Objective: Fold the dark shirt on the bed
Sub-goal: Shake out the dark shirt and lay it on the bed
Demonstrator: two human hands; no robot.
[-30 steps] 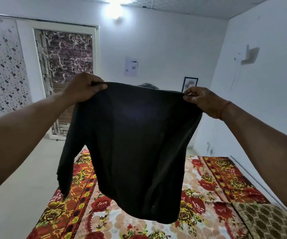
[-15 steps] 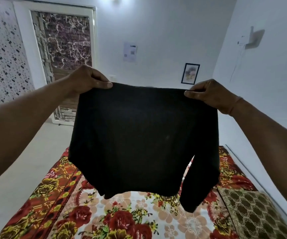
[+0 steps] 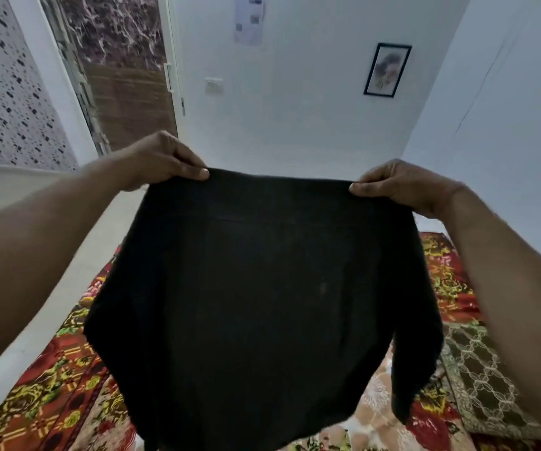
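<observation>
Where dark shirt (image 3: 262, 304) hangs from hands, bed (image 3: 51, 402) mostly hidden

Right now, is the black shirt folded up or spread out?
Spread out. The left hand and right hand pinch the top corners of the dark shirt, which hangs open above the bed.

Our two bare arms, seen from our own head camera

We see our left hand (image 3: 161, 161) and right hand (image 3: 405, 187) uncovered, with no gloves or rings that we can make out. Both forearms are bare from wrist to the frame's edge, no sleeve reaching into view. The nail of our left thumb shows, cut short. At the right wrist we cannot tell for sure whether a thin band sits there; the view is too soft.
</observation>
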